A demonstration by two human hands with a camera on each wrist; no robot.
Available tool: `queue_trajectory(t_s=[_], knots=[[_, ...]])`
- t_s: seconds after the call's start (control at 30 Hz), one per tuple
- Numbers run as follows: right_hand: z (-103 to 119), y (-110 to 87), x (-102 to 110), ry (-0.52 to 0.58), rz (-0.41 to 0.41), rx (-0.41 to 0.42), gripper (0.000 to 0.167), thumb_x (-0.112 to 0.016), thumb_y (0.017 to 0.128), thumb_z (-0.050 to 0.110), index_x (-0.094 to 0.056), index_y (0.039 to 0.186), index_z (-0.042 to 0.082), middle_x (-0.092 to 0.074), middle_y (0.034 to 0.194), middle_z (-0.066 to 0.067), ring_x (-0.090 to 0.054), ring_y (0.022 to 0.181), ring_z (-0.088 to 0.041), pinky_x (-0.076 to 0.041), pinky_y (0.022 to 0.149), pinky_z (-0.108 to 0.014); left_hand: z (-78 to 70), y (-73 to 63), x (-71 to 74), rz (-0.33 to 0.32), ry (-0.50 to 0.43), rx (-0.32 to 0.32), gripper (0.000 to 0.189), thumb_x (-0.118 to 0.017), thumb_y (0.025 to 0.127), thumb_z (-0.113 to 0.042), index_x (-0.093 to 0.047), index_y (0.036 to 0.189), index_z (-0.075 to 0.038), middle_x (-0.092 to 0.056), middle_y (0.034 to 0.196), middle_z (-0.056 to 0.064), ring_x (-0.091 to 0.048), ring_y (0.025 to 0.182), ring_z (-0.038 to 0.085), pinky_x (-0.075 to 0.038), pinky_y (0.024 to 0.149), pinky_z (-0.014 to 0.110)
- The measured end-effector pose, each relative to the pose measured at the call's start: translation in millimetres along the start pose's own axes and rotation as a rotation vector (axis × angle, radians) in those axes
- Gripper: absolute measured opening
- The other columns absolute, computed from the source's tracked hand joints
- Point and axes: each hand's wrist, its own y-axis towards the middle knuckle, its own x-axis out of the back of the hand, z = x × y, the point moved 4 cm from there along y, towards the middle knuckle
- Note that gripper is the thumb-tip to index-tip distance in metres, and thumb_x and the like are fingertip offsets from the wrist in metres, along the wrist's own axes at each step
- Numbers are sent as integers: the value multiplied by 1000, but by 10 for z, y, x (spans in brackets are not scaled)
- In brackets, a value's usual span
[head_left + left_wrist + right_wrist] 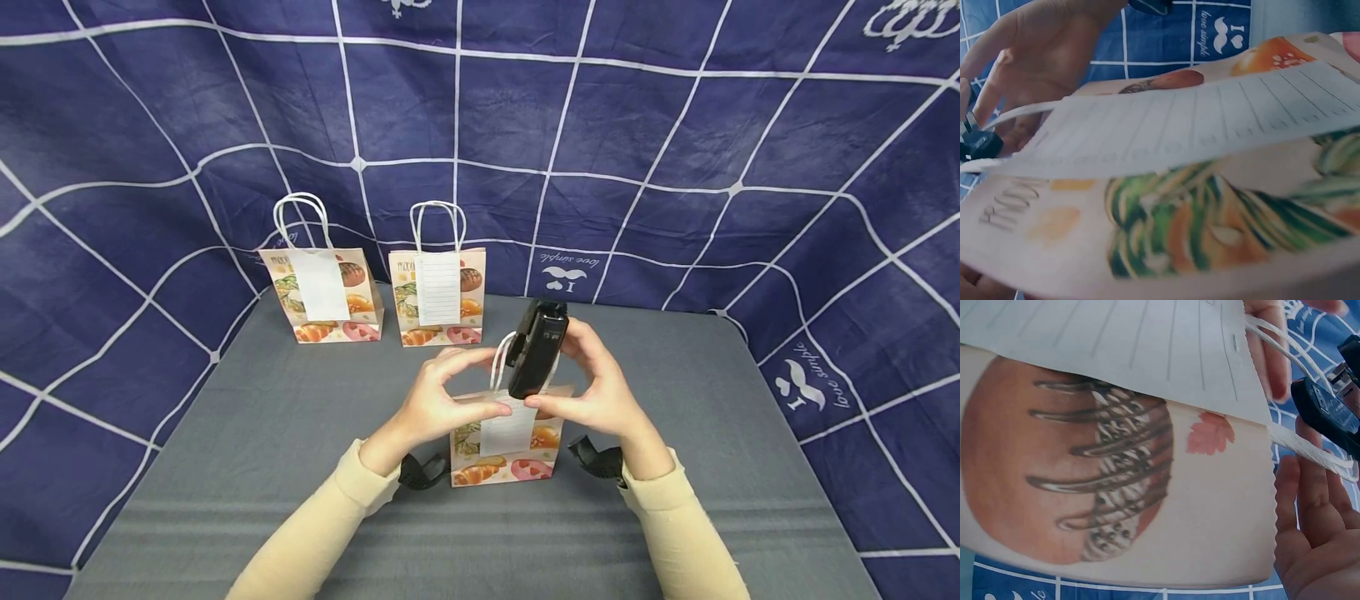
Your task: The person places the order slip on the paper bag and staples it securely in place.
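A small paper bag [471, 467] printed with bread and vegetables stands between my hands, a lined white paper [1191, 125] on its front. Above its top edge, among the white rope handles [1310, 453], is a black rectangular device [540, 354] with a smaller black part and metal prongs. My right hand [600, 387] holds the device, fingers at its upper side and thumb at its lower end. My left hand [435, 400] curves beside the handle, thumb tip close to the device's lower end; I cannot tell whether it grips anything.
Two similar bags stand behind, to the left: one printed bag [363, 287] leftmost and a second printed bag [405, 317] beside it. Both carry white papers and upright handles. A grey cloth [300, 467] covers the table. A blue gridded curtain [637, 125] rises behind.
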Motion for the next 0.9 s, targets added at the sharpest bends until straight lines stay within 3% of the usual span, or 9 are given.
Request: queue_trajectory(t_s=[0.1, 0.33, 0.5, 0.63, 0.77, 0.9], knots=[[14, 14, 15, 36, -11, 27, 78, -82, 72, 23, -41, 130, -10, -53, 126, -12, -57, 108, -21, -44, 95, -33, -11, -42, 14, 20, -14, 37, 63, -89, 57, -3, -63, 114, 3, -68, 100, 11, -60, 92, 24, -45, 88, 38], [42, 20, 52, 83, -28, 40, 77, -82, 73, 21, -41, 132, -8, -52, 126, -12, -58, 105, -21, -45, 93, -33, -240, -69, 101, 64, -8, 91, 51, -83, 62, 4, -62, 108, 8, -66, 103, 18, -62, 89, 29, -48, 80, 35], [51, 28, 83, 138, -69, 38, 74, -82, 73, 18, -43, 131, -6, -57, 120, -9, -59, 103, -20, -44, 93, -33, -189, -174, 128, 29, 14, 117, 32, -81, 66, 5, -68, 96, 3, -69, 93, 13, -61, 84, 25, -47, 74, 32], [68, 34, 107, 206, -98, 45, 71, -82, 73, 16, -45, 131, -3, -58, 121, -7, -57, 108, -20, -38, 100, -35, -130, -266, 136, -29, 33, 145, 21, -80, 68, 4, -72, 88, -1, -68, 81, 8, -53, 68, 22, -42, 58, 36], [86, 19, 143, 272, -119, 61, 71, -81, 74, 12, -44, 132, -4, -59, 122, -9, -56, 109, -20, -38, 100, -34, -76, -337, 141, -64, 26, 168, 17, -79, 69, 6, -71, 83, -1, -57, 64, 5, -40, 51, 19, -32, 44, 29], [103, -6, 209, 314, -150, 70, 71, -80, 75, 10, -42, 132, -9, -60, 120, -12, -59, 105, -21, -43, 93, -31, -40, -379, 149, -81, 4, 194, 16, -78, 69, 8, -68, 80, 1, -46, 53, 4, -35, 46, 10, -27, 41, 21]])
